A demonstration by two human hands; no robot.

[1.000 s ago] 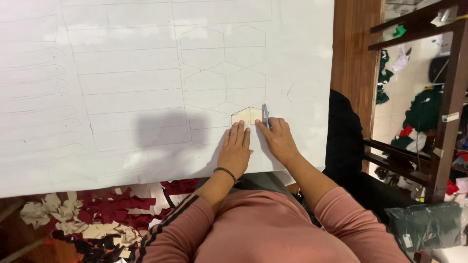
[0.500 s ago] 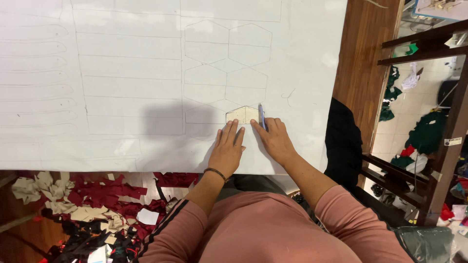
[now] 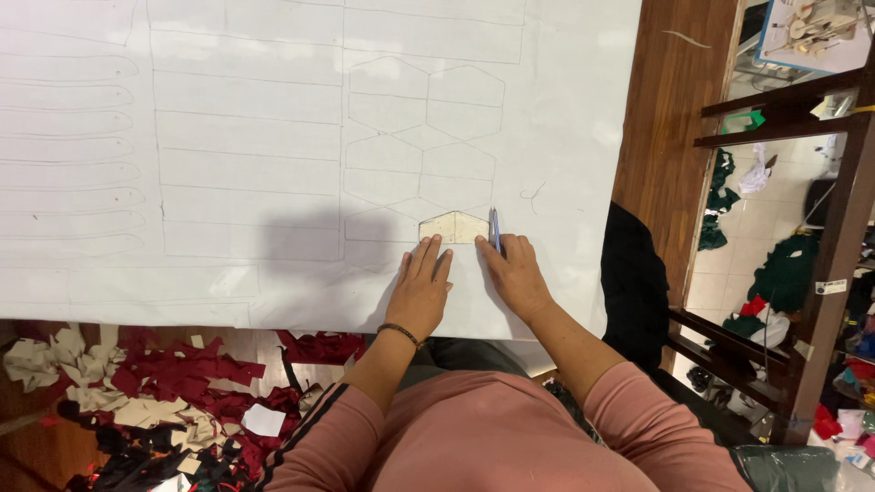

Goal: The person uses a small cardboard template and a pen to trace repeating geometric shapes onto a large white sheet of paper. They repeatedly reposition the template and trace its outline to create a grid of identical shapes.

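Pinching an upright pen [image 3: 494, 230] — right hand [image 3: 516, 275]; left hand [image 3: 422, 288] fingers flat on the template [image 3: 453, 228].

Pink sleeves (dark beaded wristband [image 3: 398, 333])

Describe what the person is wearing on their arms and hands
Both arms are covered by long dusty-pink sleeves pushed up toward the elbows, leaving the forearms bare. The left sleeve has dark stripes running down its outer side; the right sleeve shows none. The left hand has a thin dark beaded bracelet at its wrist. The right hand is bare, with no gloves or rings visible.
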